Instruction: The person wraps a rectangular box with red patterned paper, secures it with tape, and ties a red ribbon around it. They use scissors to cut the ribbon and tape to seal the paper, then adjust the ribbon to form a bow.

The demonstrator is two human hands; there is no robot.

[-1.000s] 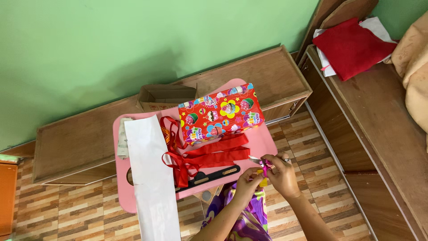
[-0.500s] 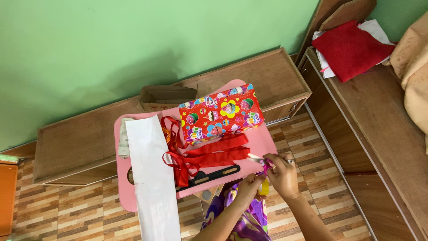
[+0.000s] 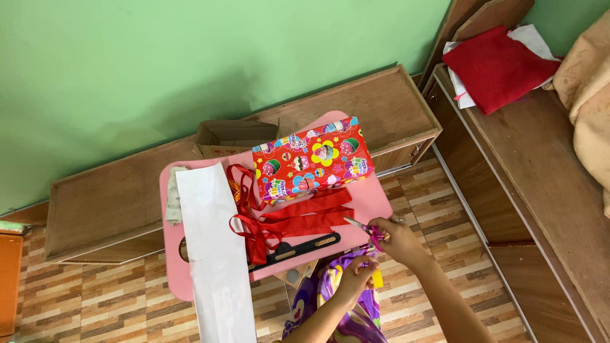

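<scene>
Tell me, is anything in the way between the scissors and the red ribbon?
Nothing visible is. The right hand holds the pink-handled scissors with the blades pointing at the red ribbon, and only bare pink table lies between them. The left hand is lower down, off to the side.
</scene>
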